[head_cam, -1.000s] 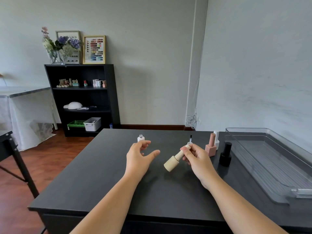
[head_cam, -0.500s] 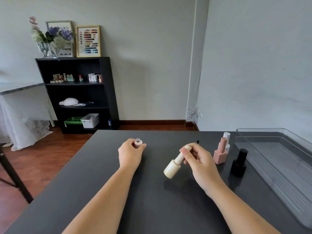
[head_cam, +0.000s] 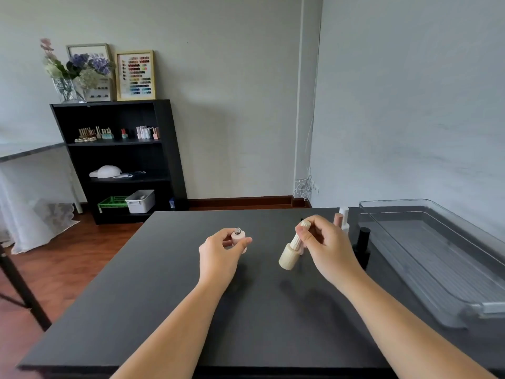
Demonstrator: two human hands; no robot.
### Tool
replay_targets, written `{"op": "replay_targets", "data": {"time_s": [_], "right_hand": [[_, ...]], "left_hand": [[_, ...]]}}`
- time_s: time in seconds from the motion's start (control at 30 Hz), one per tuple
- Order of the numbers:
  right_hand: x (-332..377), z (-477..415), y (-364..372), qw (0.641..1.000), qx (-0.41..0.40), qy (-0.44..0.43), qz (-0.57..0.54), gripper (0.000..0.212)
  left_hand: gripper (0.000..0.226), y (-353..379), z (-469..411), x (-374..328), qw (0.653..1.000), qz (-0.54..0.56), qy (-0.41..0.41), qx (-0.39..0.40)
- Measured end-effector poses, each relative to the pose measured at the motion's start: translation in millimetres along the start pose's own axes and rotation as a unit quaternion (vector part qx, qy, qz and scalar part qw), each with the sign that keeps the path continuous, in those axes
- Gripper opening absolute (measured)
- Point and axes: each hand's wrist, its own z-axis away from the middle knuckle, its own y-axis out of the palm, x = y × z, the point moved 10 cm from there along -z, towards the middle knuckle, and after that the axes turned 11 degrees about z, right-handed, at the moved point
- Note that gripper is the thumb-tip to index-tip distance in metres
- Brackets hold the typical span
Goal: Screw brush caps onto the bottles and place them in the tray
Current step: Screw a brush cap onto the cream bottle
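- Now, left hand (head_cam: 218, 253): thumb and fingers pinch the open bottle (head_cam: 238, 237) by its body, leaving the threaded neck bare and pointing up, presumably so a cap can come down onto it. The pictures do not show whether the bottle rests on the table (head_cam: 169, 296) or is raised just above it.
- Right hand (head_cam: 323, 242): fingers curl shut around the narrow ribbed end of the cream cap (head_cam: 293, 250), whose wide end slants down and toward the left hand, clear of the table. A small dark tip at the fingertips may be the brush; too small to be sure.
- Hands stand near each other but apart; cap and bottle are not yet joined, so the screwing step looks about to begin.
- Pink bottle (head_cam: 337, 220), white bottle (head_cam: 345, 218) and black bottle (head_cam: 363, 242): capped and upright on the table just behind the right hand, close beside the tray's near wall, likely awaiting transfer.
- Tray (head_cam: 464, 305): clear plastic, at the table's right edge within reach of the right hand; nothing is visible inside it.
- Judgement: aligning the cap straight over the neck is the next demand; a tilted start risks cross-threading.
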Motion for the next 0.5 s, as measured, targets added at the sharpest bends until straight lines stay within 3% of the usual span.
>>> {"op": "replay_targets", "data": {"time_s": [0.23,0.5], "right_hand": [[-16,-1,-59,0.991,-0.049,0.030,0.117,0.014],[-33,-9,-63,0.973,-0.016,0.054,0.224,0.011]], "left_hand": [[0.018,10,28,-4,0.998,0.004,-0.006,0.057],[0.026,10,37,1,0.998,0.011,0.004,0.066]]}}
